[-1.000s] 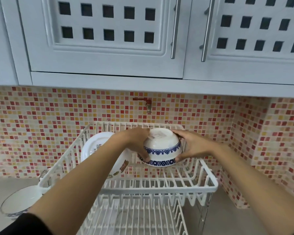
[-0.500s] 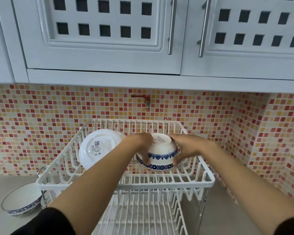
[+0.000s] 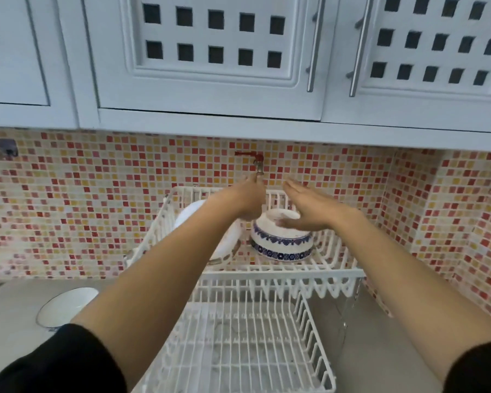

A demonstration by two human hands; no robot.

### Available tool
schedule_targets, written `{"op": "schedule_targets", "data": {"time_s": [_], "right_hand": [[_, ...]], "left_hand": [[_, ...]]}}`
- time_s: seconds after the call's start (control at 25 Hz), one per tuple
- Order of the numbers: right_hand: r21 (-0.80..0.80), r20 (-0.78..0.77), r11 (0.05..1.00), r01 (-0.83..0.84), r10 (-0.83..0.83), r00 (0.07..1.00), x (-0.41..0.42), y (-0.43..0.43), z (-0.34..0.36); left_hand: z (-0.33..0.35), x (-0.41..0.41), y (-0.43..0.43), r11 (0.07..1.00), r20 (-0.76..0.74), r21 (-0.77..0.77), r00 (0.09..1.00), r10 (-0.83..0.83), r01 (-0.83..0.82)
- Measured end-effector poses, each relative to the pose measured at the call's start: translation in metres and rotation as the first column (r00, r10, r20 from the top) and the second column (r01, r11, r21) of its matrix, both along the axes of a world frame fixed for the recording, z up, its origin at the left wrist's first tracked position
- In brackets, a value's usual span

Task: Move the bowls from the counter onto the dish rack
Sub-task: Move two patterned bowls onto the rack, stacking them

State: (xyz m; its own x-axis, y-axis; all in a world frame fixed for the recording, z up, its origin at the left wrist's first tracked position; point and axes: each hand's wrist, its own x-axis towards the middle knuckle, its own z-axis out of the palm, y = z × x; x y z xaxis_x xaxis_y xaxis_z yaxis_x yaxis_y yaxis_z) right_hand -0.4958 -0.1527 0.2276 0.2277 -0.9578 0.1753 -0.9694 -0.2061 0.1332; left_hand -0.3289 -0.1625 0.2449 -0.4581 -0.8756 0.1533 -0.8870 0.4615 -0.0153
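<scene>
A white bowl with blue floral bands rests upside down on the upper tier of the white wire dish rack. Just above it my right hand hovers with flat, spread fingers, holding nothing. My left hand is lifted above the bowl's left side, fingers loosely curled and blurred, empty. A white dish leans on its edge in the same tier, partly hidden by my left forearm. Another white bowl with a blue rim stands upright on the grey counter at the left.
The rack's lower tier holds nothing visible. White cabinets hang low over the rack. A small red tap sticks out of the mosaic tile wall just behind my left hand. The tiled corner wall closes in on the right.
Both hands lowered the upside-down bowl onto the upper tier and let it go. They have risen off it, and the camera has tilted slightly.
</scene>
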Motion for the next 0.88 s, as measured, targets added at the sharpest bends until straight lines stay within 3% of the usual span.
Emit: {"op": "schedule_targets", "data": {"time_s": [0.16,0.28,0.56,0.68,0.88], "right_hand": [[-0.161,0.102,0.986,-0.051,0.068,0.992,0.093,0.020,0.010],[-0.184,0.139,0.978,-0.098,0.124,0.982,0.179,0.030,0.009],[-0.211,0.282,0.965,-0.158,0.215,0.935,0.352,0.036,-0.035],[-0.155,0.379,0.981,-0.119,0.170,0.909,0.393,0.024,-0.070],[0.034,0.407,0.999,-0.019,0.003,0.913,0.414,-0.011,-0.160]], "left_hand": [[0.019,0.093,0.021,0.993,-0.113,-0.101,0.993,0.045,-0.056],[0.012,0.181,0.031,0.984,-0.120,-0.101,0.984,0.133,-0.145],[-0.038,0.340,0.056,0.933,-0.064,0.016,0.931,0.360,-0.360],[-0.067,0.374,0.056,0.914,-0.084,0.117,0.914,0.398,-0.387],[-0.142,0.393,0.031,0.886,-0.135,0.274,0.898,0.419,-0.373]]}}
